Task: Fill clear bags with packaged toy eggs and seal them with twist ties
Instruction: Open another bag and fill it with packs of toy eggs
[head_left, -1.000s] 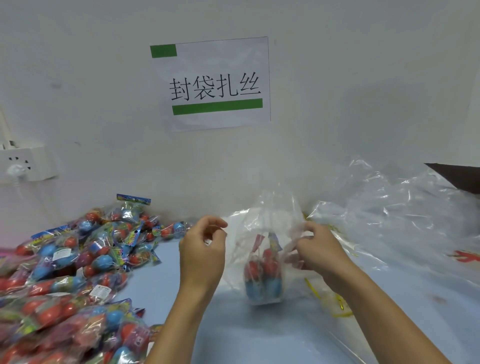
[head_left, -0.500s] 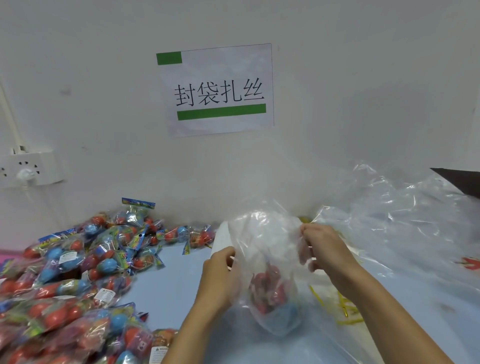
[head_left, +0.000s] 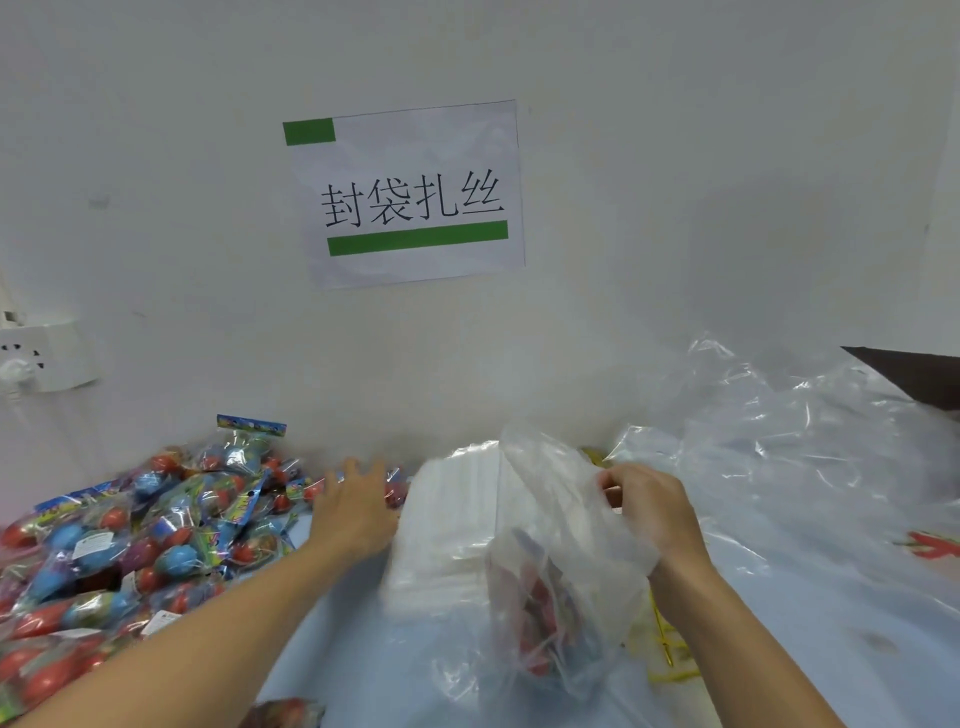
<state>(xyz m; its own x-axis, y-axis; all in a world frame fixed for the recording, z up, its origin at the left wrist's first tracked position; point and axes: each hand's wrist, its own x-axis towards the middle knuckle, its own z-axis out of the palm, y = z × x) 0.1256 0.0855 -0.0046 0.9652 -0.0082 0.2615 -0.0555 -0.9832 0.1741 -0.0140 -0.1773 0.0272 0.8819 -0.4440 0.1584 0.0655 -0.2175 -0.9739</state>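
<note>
Head view: right hand (head_left: 649, 512) pinches a crinkled clear bag (head_left: 561, 571) holding red-and-blue eggs; left hand (head_left: 358, 506) spread, reaching

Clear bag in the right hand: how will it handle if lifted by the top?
Likely floppy: the clear bag is crumpled thin film, sagging below the right hand that pinches it. Probably bottom-heavy, since the egg packs sit low inside and may swing. Film looks glossy, so possibly slippery.

**Counts on the table**

Two hands: left hand (head_left: 356, 512), right hand (head_left: 649, 512). One held clear bag (head_left: 566, 566), one stack of flat bags (head_left: 447, 525), one wall sign (head_left: 410, 195), one wall socket (head_left: 49, 356). The egg packets (head_left: 135, 535) are heaped beyond counting; yellow twist ties (head_left: 665, 644), number unclear.
</note>
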